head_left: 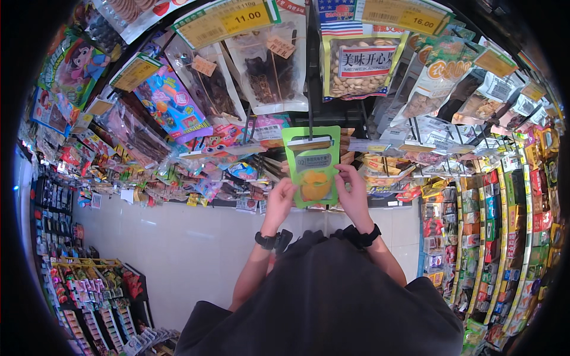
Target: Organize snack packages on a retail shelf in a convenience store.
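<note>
among crowded snack racks [504, 207], our left hand [281, 199] and right hand [352, 191] pinch the side edges of a green pouch [313, 172] at a display hook [310, 121]; we judge it light, pliable, slick, best held by those edges.

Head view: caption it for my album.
Left grip and right grip hold a green rectangular pouch near hanging clear plastic snack bags.
</note>
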Available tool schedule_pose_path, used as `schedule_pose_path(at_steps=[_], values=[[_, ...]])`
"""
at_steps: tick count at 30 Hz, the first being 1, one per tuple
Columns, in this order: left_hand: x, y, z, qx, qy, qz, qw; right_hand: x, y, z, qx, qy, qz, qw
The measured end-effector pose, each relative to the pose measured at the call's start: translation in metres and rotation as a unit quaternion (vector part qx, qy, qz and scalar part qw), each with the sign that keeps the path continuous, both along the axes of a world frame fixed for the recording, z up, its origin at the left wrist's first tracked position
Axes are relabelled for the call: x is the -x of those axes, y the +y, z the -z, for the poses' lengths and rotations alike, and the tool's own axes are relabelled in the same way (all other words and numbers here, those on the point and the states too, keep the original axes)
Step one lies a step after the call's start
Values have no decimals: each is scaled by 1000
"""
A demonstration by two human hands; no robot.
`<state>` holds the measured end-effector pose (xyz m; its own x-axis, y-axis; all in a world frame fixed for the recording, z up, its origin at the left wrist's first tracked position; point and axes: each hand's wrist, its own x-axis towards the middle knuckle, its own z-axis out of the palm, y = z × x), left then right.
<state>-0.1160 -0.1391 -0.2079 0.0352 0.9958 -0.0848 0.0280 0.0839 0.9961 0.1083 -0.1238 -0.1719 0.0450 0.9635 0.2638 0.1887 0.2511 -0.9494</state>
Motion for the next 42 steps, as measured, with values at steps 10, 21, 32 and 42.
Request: schedule_pose_path(at_steps=[10,21,32,42], values=[[2,2,11,0,46,-1,999,0,4,4,4,8,6,1000],[-8,-5,-8,76,8,-34,997,-2,-2,-3,34,11,4,999],[-15,49,-1,-20,31,-17,999,-7,37,19,-7,-40,-12,999],[-18,130,40,-81,138,-68,985,5,101,48,-99,-132,-16,986]])
